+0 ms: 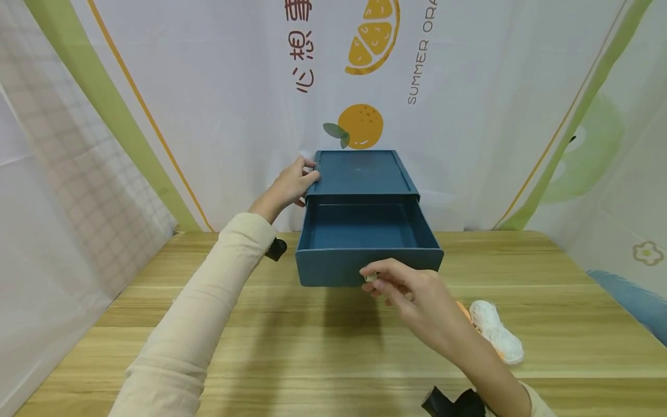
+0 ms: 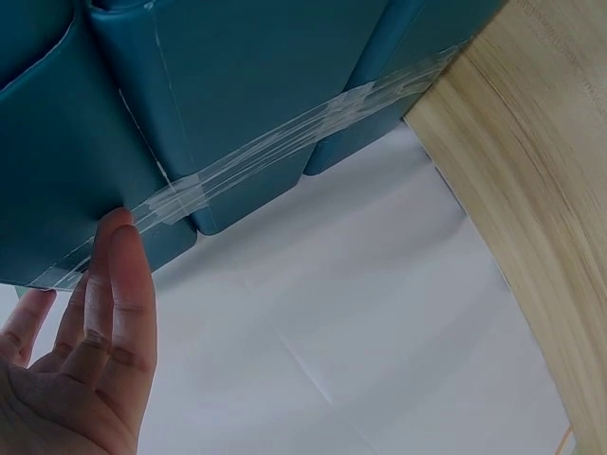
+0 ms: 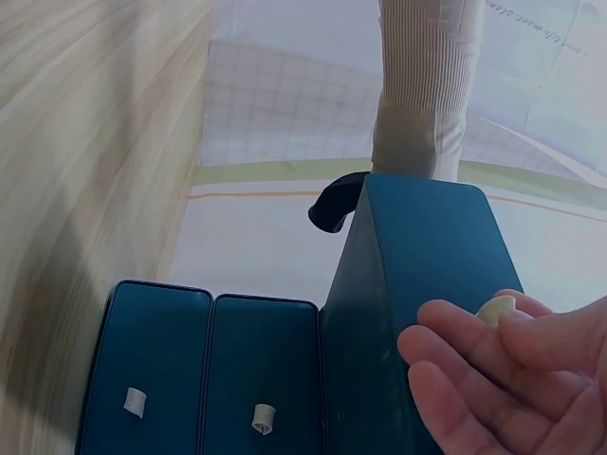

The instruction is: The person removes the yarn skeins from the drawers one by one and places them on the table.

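Wood table (image 1: 250,376), blue box (image 1: 359,174) on it. Top drawer (image 1: 328,269) pulled out, front facing person, front's long side running left to right. Two lower drawers (image 3: 156,332), pushed in; only right wrist view shows them. Clear tape (image 2: 275,156) on box side; only left wrist view shows it. Left hand (image 1: 292,182): fingers nearly straight, touching box's left side. Right hand (image 1: 422,295): thumb and finger pinching small pale knob (image 1: 370,277) on top drawer's front.

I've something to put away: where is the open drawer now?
In the head view, the open drawer juts toward the wearer from the blue cabinet, just right of centre, its pale knob pinched by the right hand.
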The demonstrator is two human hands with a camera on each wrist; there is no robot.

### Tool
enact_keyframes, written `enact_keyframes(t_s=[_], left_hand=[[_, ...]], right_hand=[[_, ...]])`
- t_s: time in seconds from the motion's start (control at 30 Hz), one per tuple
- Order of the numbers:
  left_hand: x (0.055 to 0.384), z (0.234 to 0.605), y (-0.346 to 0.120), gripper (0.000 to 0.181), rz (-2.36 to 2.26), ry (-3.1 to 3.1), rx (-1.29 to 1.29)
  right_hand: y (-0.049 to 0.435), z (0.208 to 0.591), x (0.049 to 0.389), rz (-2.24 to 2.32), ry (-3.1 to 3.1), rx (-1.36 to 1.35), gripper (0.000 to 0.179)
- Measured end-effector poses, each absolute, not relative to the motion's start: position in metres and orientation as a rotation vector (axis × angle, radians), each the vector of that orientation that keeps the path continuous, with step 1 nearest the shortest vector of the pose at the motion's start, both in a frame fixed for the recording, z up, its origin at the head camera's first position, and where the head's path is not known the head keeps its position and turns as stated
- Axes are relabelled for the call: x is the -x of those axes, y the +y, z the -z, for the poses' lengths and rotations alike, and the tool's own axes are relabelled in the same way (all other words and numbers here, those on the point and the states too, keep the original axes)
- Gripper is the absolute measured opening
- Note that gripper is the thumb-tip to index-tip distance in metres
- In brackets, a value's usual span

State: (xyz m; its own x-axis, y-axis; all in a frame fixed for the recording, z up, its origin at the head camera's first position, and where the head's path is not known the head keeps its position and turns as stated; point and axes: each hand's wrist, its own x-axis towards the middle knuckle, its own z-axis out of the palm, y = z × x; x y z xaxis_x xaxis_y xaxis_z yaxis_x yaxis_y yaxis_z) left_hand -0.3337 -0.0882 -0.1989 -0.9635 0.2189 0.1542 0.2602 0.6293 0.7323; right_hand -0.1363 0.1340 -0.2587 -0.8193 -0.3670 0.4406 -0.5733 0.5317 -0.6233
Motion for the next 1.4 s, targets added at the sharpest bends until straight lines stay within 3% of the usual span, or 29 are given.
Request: enact_keyframes(t_s=[0.67,1.4], left_hand=[[0.333,0.199,-0.088,0.05,1.285,-2.784,0.412],[0.332,0.2,-0.088,0.05,1.291,-2.782,0.42]], right_hand=[[0.128,0.261,0.155,-1.137,-2.458,-0.813,0.031],[0.126,0.267,0.185,-1.294,-2.489,-0.74,0.024]])
